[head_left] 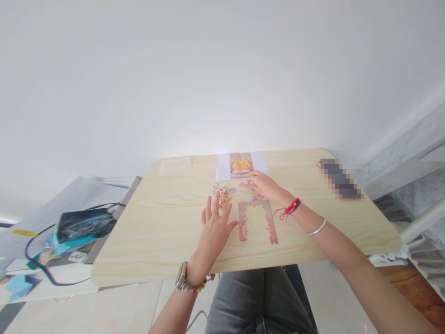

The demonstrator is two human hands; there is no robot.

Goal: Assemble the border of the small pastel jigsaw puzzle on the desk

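Note:
My left hand (216, 227) is spread with its fingertips at the edge of a small heap of loose jigsaw pieces (224, 195). My right hand (262, 184) reaches over more pieces (244, 184), pink and purple, just below a printed picture (241, 165) of a yellow cartoon figure. Its fingers look slightly apart, and no held piece can be made out. Between my forearms lies a partly joined jigsaw frame (245, 204), with a top edge and two sides around bare tabletop. A few purple pieces (257, 197) sit against its top edge, partly hidden by my right hand.
The light wooden table (156, 241) stands against a white wall. A blurred-out dark phone-like object (340, 179) lies at its right. A clear flat sheet (175, 164) is at the back left. Left of the table are a dark bag (85, 225), a strap and papers (93, 192).

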